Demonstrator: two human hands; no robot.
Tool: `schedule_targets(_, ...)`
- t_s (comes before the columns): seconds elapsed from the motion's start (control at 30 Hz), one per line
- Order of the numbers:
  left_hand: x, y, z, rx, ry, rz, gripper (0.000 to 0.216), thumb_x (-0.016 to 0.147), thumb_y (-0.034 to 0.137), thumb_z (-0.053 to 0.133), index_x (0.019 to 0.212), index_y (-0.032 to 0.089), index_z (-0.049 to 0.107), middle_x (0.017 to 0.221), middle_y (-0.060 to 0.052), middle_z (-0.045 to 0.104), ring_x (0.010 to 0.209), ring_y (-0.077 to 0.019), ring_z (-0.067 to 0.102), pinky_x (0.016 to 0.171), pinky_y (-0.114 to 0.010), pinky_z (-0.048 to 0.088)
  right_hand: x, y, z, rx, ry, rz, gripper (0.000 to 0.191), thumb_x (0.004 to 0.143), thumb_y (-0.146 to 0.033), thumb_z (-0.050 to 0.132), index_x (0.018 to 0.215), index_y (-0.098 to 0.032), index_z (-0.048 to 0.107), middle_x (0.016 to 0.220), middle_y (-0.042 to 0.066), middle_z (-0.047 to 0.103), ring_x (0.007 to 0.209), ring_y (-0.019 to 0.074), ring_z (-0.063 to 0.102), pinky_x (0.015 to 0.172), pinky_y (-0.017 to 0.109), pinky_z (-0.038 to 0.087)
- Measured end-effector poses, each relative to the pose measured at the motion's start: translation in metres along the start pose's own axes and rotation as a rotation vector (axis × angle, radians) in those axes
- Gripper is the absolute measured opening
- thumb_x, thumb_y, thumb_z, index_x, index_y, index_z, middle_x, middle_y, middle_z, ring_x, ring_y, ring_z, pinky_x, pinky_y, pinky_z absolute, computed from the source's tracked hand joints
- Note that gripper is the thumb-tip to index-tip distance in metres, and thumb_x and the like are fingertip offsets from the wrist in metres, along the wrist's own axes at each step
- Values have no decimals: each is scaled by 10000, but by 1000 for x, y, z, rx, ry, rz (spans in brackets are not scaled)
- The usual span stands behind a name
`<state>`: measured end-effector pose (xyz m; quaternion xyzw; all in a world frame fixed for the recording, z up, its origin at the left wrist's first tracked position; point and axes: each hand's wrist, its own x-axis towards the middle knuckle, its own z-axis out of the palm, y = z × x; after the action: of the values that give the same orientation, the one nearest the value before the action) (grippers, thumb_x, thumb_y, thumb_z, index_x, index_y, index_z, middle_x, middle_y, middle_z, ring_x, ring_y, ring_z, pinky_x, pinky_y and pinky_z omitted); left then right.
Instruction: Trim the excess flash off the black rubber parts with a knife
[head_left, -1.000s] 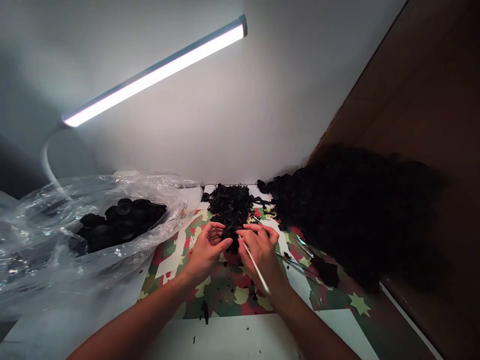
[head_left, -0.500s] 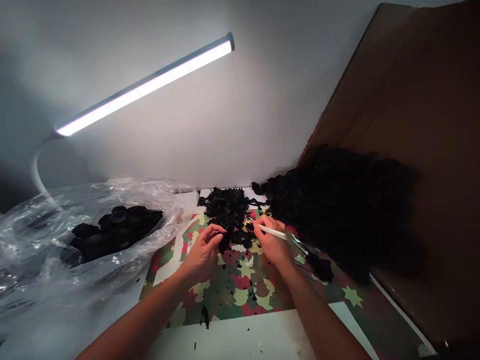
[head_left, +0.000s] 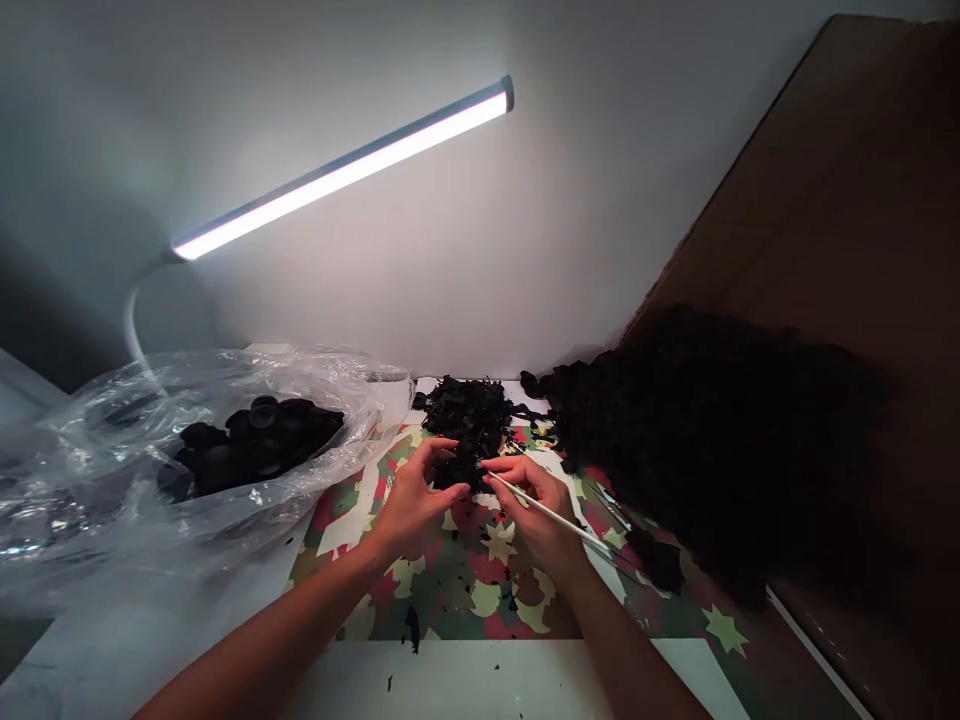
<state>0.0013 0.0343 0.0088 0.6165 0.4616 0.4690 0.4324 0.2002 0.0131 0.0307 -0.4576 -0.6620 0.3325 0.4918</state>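
Observation:
My left hand [head_left: 420,495] has its thumb and fingers curved around a dark black piece [head_left: 456,472], whose edges merge with the black scraps behind it. In my right hand [head_left: 541,505] is a slim white stick-like tool [head_left: 555,515], gripped like a pen. Its tip points left at the black piece, close to the left fingertips; whether it touches is too dark to tell. Just beyond both hands rises a heap of thin black scraps [head_left: 469,405]. Under them lies a mat patterned with stars and moons [head_left: 499,540], strewn with small black bits.
A clear plastic bag [head_left: 375,395] of black rounded cup-like pieces [head_left: 262,440] lies at left. To the right, a large black pile [head_left: 720,440] rests against a brown cardboard sheet [head_left: 840,200]. Scissors-like metal tools [head_left: 611,505] lie by the right forearm. A lit bar lamp [head_left: 345,175] hangs above.
My right hand has moved in toward the left one, bringing the white tool's tip to the black piece. The left thumb and fingers have spread wider. The view has shifted slightly left.

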Motion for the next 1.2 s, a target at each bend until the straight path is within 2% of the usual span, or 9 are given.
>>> schedule_targets(0.13, -1, 3, -1, -73, -29, -36, 333, 766, 245, 787, 1046, 190, 616, 986, -42, 676, 907, -200, 633, 801, -308, 482, -2, -3, 6, -115, -78, -150, 143, 933, -206, 598, 792, -233, 596, 1201, 67, 725, 1113, 244, 655, 958, 400, 474)
schedule_targets(0.27, -2, 4, 0, -57, -56, -46, 306, 755, 231, 793, 1024, 179, 659, 936, -35, 685, 851, -189, 622, 757, -300, 476, -2, 3, 9, -194, -110, -217, 136, 940, -163, 573, 827, -239, 565, 1270, 55, 698, 1154, 242, 633, 978, 412, 462)
schedule_targets(0.5, -5, 10, 2, -245, -29, -59, 405, 733, 201, 813, 1100, 209, 644, 1060, -57, 697, 1025, -226, 642, 881, -338, 500, -5, 2, 14, -278, -113, -265, 117, 969, -159, 544, 895, -246, 566, 1167, 34, 732, 1082, 225, 655, 950, 414, 457)
schedule_targets(0.7, -5, 16, 4, -333, 37, -118, 411, 698, 227, 847, 1059, 212, 651, 983, -35, 684, 915, -203, 649, 782, -307, 509, -13, 0, 25, -314, -88, -274, 120, 999, -182, 512, 907, -242, 559, 1199, 52, 711, 1071, 230, 643, 963, 430, 436)
schedule_targets(0.83, -5, 16, 6, -393, 86, -143, 418, 649, 218, 878, 1013, 199, 673, 968, -35, 672, 919, -202, 643, 766, -288, 507, -15, 2, 33, -391, -32, -329, 160, 1008, -148, 441, 936, -242, 548, 1101, 71, 721, 1018, 230, 659, 1001, 457, 400)
schedule_targets(0.9, -7, 18, 6, -453, 45, -149, 479, 632, 205, 892, 1056, 214, 669, 961, -23, 662, 870, -186, 642, 747, -281, 510, -8, 6, 30, -440, 9, -274, 183, 1006, -140, 408, 978, -239, 560, 1077, 82, 717, 1012, 236, 656, 1013, 463, 383)
schedule_targets(0.97, -10, 22, 6, -523, -47, -154, 575, 632, 195, 898, 1148, 246, 648, 987, -17, 653, 835, -174, 638, 732, -282, 515, 3, 14, 21, -467, 68, -135, 187, 988, -157, 403, 984, -229, 575, 1033, 92, 712, 979, 251, 645, 966, 443, 405)
schedule_targets(1.03, -11, 24, 5, -577, -115, -154, 627, 642, 202, 898, 1208, 264, 635, 1026, -26, 651, 837, -172, 631, 734, -283, 517, 13, 25, 7, -468, 115, -10, 173, 943, -179, 415, 868, -226, 564, 886, 73, 694, 862, 245, 629, 868, 402, 429)
schedule_targets(1.2, -7, 13, 5, -709, -43, -226, 543, 652, 289, 898, 1147, 238, 680, 1034, -43, 670, 824, -150, 616, 738, -261, 498, 16, 35, -10, -413, 54, 85, 183, 868, -224, 474, 692, -234, 522, 636, -15, 612, 608, 168, 545, 581, 273, 393)
